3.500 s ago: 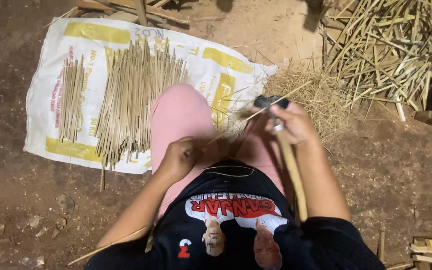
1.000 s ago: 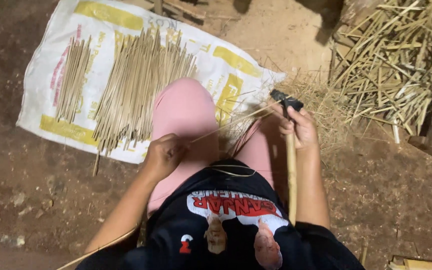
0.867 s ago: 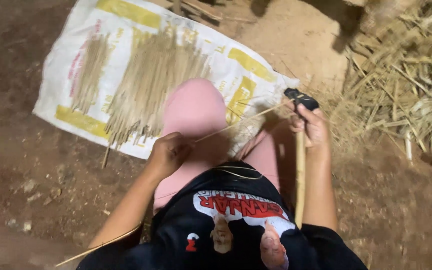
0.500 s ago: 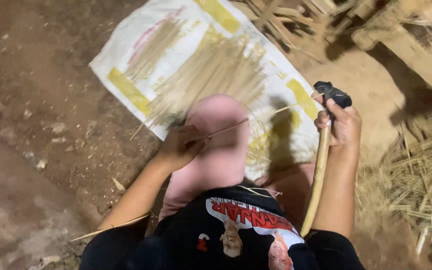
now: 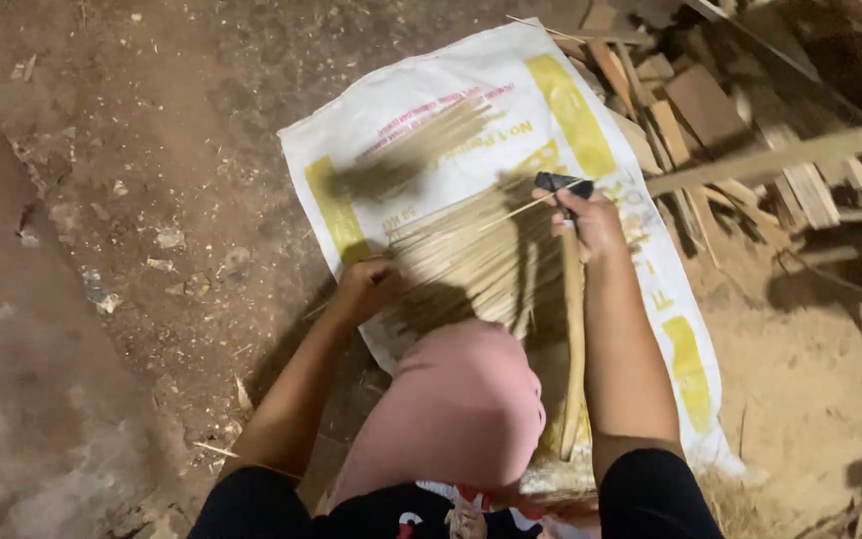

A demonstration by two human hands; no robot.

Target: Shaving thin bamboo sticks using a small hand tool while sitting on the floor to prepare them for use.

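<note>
**Both hands closed over the white sack, a thin sliver stretched between them**

The right hand (image 5: pixel 591 222) is clenched around a dark-handled tool (image 5: pixel 561 184), its fingers wrapped tight at the top of a long bamboo stick (image 5: pixel 573 349) that runs down beside the forearm toward the lower edge of the white woven sack (image 5: pixel 431 110). The left hand (image 5: pixel 366 289) sits at the sack's left border, fingers curled shut; it seems to pinch the near end of a thin pale sliver (image 5: pixel 526 208), though blur hides the exact grip. That sliver slants up across the sack to the tool in the right hand.

On the sack, between the two hands, lies a spread pile of thin sticks (image 5: pixel 471 265); a smaller, blurred bundle (image 5: pixel 421 155) lies farther up the sack. A knee in pink cloth (image 5: pixel 461 409) covers the sack's near part. Wooden offcuts (image 5: pixel 710 110) are heaped just past the sack's right side, and bare dirt ground (image 5: pixel 132 200) stretches off its left.
</note>
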